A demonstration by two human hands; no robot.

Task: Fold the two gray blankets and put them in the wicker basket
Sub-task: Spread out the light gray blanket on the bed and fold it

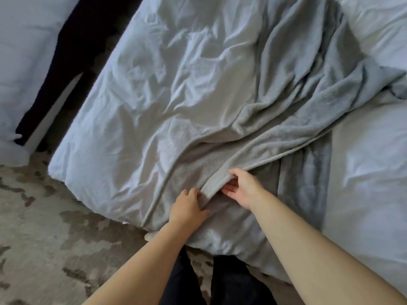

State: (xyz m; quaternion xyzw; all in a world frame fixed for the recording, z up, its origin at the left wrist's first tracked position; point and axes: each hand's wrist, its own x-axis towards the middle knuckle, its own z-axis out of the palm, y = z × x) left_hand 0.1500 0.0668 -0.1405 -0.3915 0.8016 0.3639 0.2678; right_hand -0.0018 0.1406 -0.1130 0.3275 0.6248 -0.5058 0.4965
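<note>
A light gray fleece blanket (304, 102) lies rumpled across the bed, running from the far right down to the near edge. A darker gray blanket (308, 172) shows underneath it on the right. My left hand (187, 208) pinches the light blanket's hem near the bed's front edge. My right hand (242, 188) grips the same hem a little to the right, thumb on top and fingers tucked under the fold. No wicker basket is in view.
The bed is covered by a pale wrinkled duvet (176, 84). A patterned beige rug (44, 227) lies on the floor at the left. A second pale bed (22, 51) and a dark gap sit at the far left. My dark trouser legs show at the bottom.
</note>
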